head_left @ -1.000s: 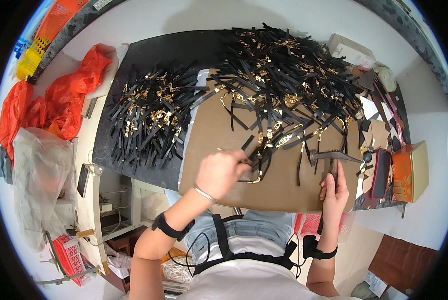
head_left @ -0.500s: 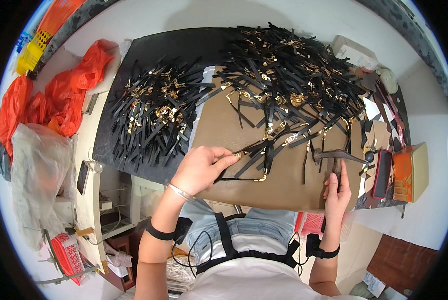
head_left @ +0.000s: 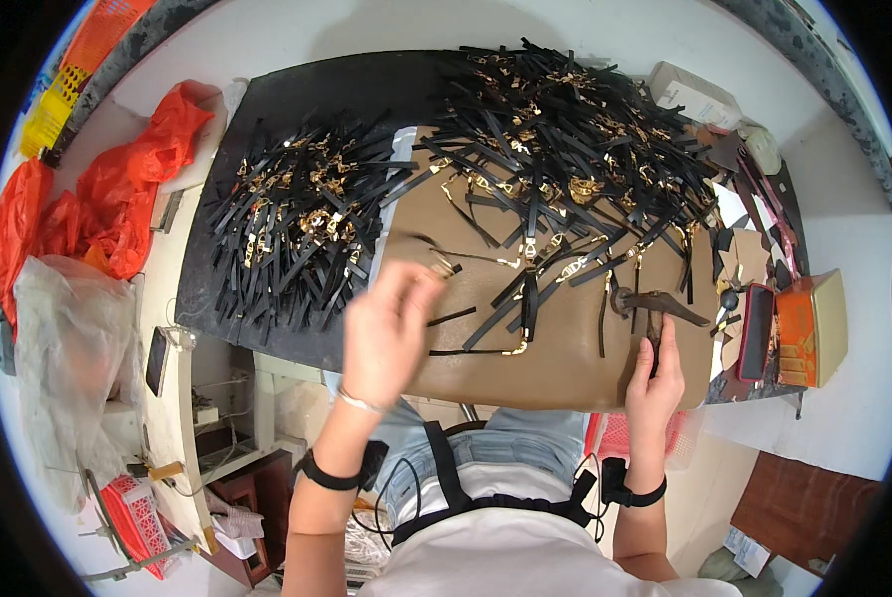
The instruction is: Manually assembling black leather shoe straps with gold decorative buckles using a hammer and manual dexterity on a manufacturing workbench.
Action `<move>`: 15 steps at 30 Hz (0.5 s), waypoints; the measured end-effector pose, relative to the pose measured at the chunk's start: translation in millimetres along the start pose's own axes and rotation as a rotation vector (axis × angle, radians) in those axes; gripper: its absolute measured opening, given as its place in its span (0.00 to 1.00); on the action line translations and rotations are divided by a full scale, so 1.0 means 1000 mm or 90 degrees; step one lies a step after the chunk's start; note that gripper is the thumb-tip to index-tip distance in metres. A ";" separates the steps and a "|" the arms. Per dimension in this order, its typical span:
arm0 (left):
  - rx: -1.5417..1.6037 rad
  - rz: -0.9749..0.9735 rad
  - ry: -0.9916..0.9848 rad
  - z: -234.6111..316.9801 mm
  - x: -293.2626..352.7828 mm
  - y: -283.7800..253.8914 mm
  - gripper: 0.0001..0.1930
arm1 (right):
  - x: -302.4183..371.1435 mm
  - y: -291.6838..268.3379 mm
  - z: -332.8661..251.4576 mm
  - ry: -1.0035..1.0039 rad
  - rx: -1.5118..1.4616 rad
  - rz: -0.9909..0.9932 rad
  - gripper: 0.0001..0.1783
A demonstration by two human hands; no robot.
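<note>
My left hand (head_left: 391, 323), smeared by motion, is over the left part of the brown mat (head_left: 555, 378). A blurred black strap with gold-coloured metal fitting (head_left: 444, 263) shows at its fingertips. My right hand (head_left: 657, 383) is wrapped round the handle of a hammer (head_left: 657, 302), its dark metal head lying sideways above the mat's right side. Between my hands lie several narrow black straps with gold hardware, one bent at a gold fitting (head_left: 516, 347). A large heap of such straps (head_left: 565, 129) covers the far side of the mat.
A second strap pile (head_left: 311, 219) lies on the black tabletop (head_left: 366, 85) at the left. Along the right edge are a dark red-edged phone (head_left: 757, 333), an orange box (head_left: 809, 328) and brown scraps (head_left: 749, 259). Red plastic bags (head_left: 127, 199) hang at far left.
My left hand has lifted and turned, carrying the strap slightly up and leftward from the straps at mid-mat. The hammer has tilted and shifted slightly in the view, still in my right hand.
</note>
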State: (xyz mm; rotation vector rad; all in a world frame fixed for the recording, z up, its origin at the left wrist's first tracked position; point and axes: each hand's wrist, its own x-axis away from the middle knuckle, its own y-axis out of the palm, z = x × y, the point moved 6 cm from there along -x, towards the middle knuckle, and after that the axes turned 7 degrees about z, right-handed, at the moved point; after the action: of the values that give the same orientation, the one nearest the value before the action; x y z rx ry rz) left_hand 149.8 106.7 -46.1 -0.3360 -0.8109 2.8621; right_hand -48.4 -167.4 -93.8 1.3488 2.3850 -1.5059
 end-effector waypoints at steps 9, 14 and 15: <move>-0.105 -0.149 0.289 -0.007 0.062 0.057 0.09 | -0.003 0.004 0.009 0.082 -0.122 -0.046 0.23; -0.367 -0.203 0.627 0.008 0.100 0.064 0.19 | -0.002 0.003 0.005 0.049 -0.087 -0.040 0.24; -0.381 -0.200 0.623 0.008 0.103 0.065 0.19 | -0.001 0.003 0.007 0.029 -0.068 -0.033 0.24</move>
State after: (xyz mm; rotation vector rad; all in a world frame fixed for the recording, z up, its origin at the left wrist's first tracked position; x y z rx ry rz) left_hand 43.6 68.3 -92.1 -1.3647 -1.2637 1.7323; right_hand -48.6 -173.1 -99.8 1.3225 2.5069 -1.3505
